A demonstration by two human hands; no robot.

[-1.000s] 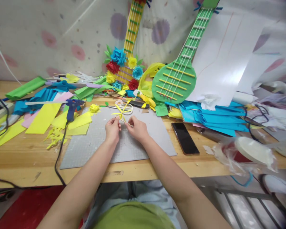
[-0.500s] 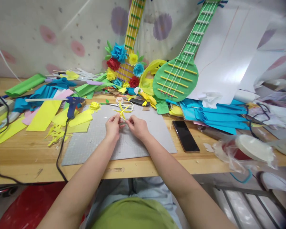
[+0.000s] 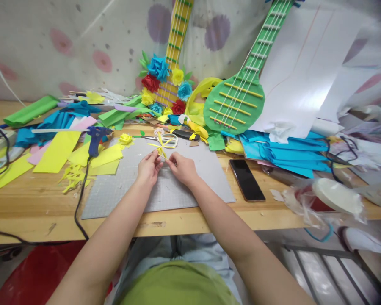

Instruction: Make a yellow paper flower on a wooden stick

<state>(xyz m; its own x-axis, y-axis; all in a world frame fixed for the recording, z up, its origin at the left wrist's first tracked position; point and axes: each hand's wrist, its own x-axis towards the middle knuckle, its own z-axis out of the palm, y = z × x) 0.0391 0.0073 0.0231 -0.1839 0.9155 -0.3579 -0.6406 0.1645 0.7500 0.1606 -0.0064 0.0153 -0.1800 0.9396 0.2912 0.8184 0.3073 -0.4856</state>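
Observation:
My left hand [image 3: 148,167] is closed, its fingertips pinching a yellow paper piece [image 3: 161,147] with narrow petal-like strips spreading out. A thin pale stick [image 3: 162,157] runs from the base of that paper to my right hand [image 3: 182,168], which is closed on its other end. Both hands are close together above a grey cutting mat [image 3: 114,195]. Just beyond them lie scissors [image 3: 171,141] and a black-and-yellow utility knife [image 3: 186,134]. A finished yellow paper rose [image 3: 126,140] rests on the mat's far left side.
A blue glue gun [image 3: 95,140] with its cord lies left, among yellow paper sheets [image 3: 59,152]. A phone [image 3: 247,180] is right of the mat. Behind stand a green paper lute [image 3: 235,103] and a flower-trimmed yellow one [image 3: 165,93]. Blue crepe paper [image 3: 285,152] is piled right.
The yellow paper piece has turned a little between my fingers, its strips now pointing differently. Both hands stay in nearly the same place.

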